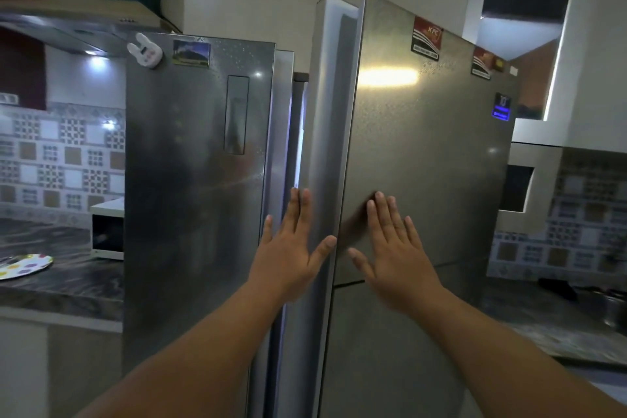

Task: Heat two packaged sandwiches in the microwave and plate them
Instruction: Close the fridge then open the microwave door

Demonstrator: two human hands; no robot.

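A steel two-door fridge fills the middle of the view. Its right door (pixel 427 153) stands slightly ajar, and a narrow gap shows between it and the left door (pixel 196 180). My left hand (pixel 291 248) lies flat, fingers straight, on the inner edge of the right door. My right hand (pixel 393 248) presses flat on the front of that same door. A white microwave (pixel 108 231) sits on the counter left of the fridge, mostly hidden behind it. A spotted plate (pixel 23 266) lies at the far left of the counter. No sandwiches are in sight.
A dark marbled counter (pixel 61 288) runs left of the fridge under a range hood (pixel 68 30). Another counter stretch (pixel 559 326) lies to the right, with a metal pot (pixel 615 309) at its edge. Magnets and stickers dot the fridge doors.
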